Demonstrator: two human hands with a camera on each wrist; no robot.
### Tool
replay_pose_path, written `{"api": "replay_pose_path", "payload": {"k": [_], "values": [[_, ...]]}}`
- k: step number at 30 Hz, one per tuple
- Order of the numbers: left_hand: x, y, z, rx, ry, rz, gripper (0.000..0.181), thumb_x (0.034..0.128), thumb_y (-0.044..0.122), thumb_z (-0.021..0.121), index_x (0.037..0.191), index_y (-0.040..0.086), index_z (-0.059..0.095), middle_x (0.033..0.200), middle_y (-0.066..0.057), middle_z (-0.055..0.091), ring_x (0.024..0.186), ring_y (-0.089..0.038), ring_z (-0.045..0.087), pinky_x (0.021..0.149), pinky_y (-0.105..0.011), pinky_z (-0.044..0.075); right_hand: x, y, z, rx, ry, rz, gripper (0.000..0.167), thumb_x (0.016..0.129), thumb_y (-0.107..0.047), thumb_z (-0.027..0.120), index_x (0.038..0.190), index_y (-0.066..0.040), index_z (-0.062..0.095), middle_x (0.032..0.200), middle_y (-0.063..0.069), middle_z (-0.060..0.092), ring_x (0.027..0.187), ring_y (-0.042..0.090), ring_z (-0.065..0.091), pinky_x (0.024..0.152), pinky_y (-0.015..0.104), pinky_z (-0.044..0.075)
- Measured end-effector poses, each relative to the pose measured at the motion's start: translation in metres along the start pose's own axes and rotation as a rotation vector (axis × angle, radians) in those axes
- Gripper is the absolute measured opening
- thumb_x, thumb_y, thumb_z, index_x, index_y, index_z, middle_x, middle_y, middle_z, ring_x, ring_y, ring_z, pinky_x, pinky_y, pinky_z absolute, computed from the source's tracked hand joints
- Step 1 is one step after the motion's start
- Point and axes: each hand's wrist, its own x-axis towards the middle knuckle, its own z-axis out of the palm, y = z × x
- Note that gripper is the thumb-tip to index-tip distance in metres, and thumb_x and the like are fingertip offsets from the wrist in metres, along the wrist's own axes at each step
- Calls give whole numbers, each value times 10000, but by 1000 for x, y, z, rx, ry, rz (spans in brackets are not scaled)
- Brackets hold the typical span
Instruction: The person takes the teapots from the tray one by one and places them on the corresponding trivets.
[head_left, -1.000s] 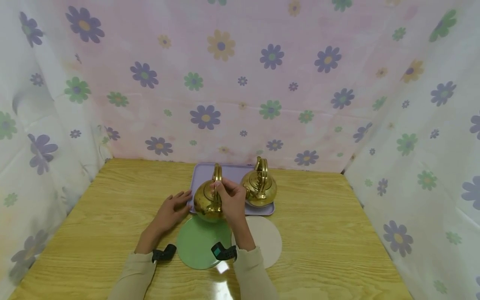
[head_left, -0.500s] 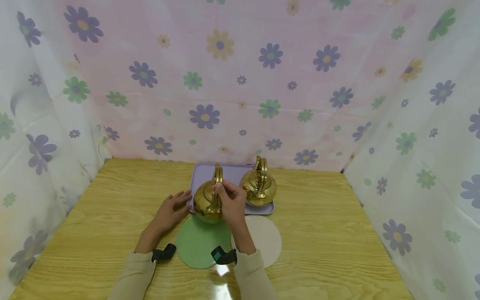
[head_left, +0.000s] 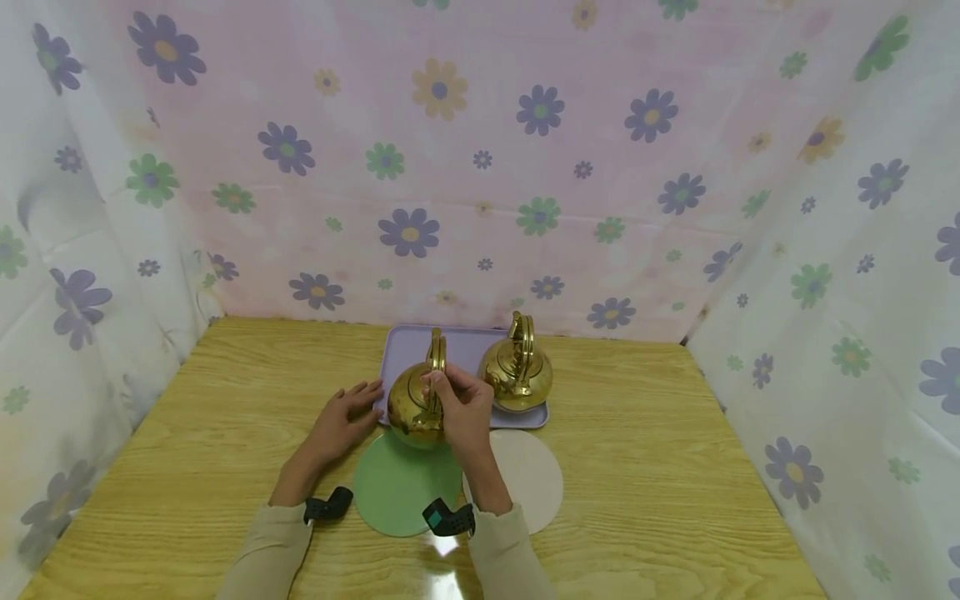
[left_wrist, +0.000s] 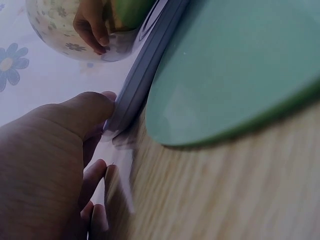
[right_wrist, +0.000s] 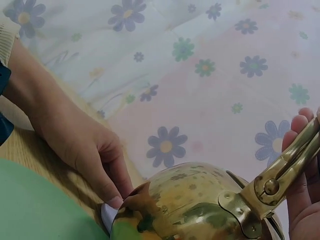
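My right hand (head_left: 468, 410) grips the upright handle of a shiny brass kettle (head_left: 407, 414), thumb on the near side. That kettle overlaps the front edge of a lilac tray (head_left: 467, 337) and the far rim of a round green mat (head_left: 405, 493); whether it touches either cannot be told. In the right wrist view, the handle (right_wrist: 287, 172) lies against my fingers. My left hand (head_left: 345, 425) is at the tray's left front corner, its thumb touching the rim (left_wrist: 131, 90) and its fingers loosely extended. A second brass kettle (head_left: 517, 379) stands on the tray's right side.
A round cream mat (head_left: 536, 479) lies right of the green one, partly under my right forearm. The wood-grain table (head_left: 637, 467) is bounded by flowered cloth (head_left: 480, 192) behind and on both sides.
The gripped kettle and my right hand have shifted very slightly towards the green mat. My left hand, the tray and the other kettle look unmoved.
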Motion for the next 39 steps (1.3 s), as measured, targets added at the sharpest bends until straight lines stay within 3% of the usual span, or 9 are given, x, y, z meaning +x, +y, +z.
{"api": "replay_pose_path", "payload": {"k": [9,19,27,39], "values": [[0,0,0,-3,8,10,410,961,79,682,1325,-95,615,1465,-231,533,1386,-524,420,1153,-744,151,-4,2,-1,-25,-2,2,278,1009,-56,621,1033,217,674,937,357,687,717,84,678,719,241,595],[-1,3,0,-5,10,1,413,962,79,680,1331,-93,611,1471,-221,532,1391,-517,419,1163,-734,142,-6,1,-1,-25,-29,-17,280,1015,-65,615,1011,206,681,958,447,632,728,74,665,722,238,583],[-1,3,1,6,7,-17,403,967,69,678,1338,-78,619,1485,-215,527,1408,-499,414,1170,-728,148,-8,-2,-1,-20,-53,-41,324,1022,-67,604,1057,252,645,971,454,631,746,60,674,732,231,591],[0,1,1,4,2,-15,397,975,65,670,1342,-77,617,1485,-212,529,1411,-494,415,1170,-727,148,-12,-4,1,-20,-69,-36,310,1024,-89,610,1006,214,675,957,458,620,756,76,671,719,241,587]]}}
